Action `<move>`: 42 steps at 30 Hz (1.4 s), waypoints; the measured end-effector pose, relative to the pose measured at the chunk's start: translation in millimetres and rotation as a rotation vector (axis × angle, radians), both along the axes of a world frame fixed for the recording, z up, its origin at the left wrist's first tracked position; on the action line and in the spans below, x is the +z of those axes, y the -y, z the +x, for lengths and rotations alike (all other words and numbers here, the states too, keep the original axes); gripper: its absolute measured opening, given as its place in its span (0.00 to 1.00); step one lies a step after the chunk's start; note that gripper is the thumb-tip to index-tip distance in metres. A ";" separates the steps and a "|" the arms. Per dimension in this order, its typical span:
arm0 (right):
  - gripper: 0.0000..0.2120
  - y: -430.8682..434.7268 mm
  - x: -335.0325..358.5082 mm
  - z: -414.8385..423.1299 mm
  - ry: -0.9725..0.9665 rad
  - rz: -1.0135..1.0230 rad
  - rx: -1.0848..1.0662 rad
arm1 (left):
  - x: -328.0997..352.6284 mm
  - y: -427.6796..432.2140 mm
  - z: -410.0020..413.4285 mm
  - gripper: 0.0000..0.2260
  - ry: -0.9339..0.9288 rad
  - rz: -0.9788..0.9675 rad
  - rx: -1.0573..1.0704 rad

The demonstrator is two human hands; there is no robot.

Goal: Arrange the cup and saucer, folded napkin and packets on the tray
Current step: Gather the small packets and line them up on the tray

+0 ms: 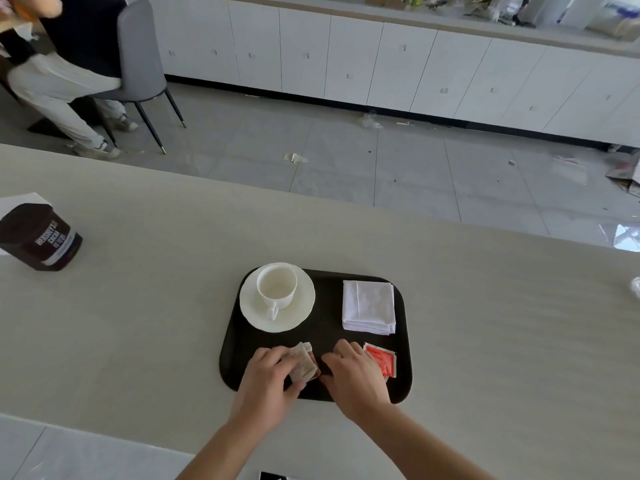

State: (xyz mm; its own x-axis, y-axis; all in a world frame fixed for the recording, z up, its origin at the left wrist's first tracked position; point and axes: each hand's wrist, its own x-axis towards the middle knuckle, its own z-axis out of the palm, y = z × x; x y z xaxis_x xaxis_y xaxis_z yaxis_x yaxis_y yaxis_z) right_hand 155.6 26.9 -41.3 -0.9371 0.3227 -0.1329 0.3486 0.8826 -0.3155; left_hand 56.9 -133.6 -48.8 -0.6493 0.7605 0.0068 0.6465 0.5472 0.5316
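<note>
Low in the frame's centre, a brown packet [303, 367] is gripped by the left hand [268, 379]. The right hand [353, 374] is laid just beside it on the tray [325, 327]; its grasp cannot be told.

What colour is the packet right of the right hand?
The packet is red; head view shows it best.

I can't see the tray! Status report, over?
Left hand grips brown packet. Right hand beside it, grip unclear. Cup, saucer, napkin on tray. Nothing blocking.
</note>
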 end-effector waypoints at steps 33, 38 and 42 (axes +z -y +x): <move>0.15 -8.3 3.6 -4.7 0.017 0.000 0.161 | 1.2 -5.1 -12.8 0.15 0.024 -0.018 0.290; 0.25 -7.4 8.1 -10.6 0.057 -0.017 0.079 | 0.4 -9.1 -9.7 0.23 -0.084 -0.128 0.175; 0.22 -8.0 12.6 -18.4 0.142 0.015 0.068 | -2.0 -8.0 -12.0 0.21 -0.118 -0.161 0.148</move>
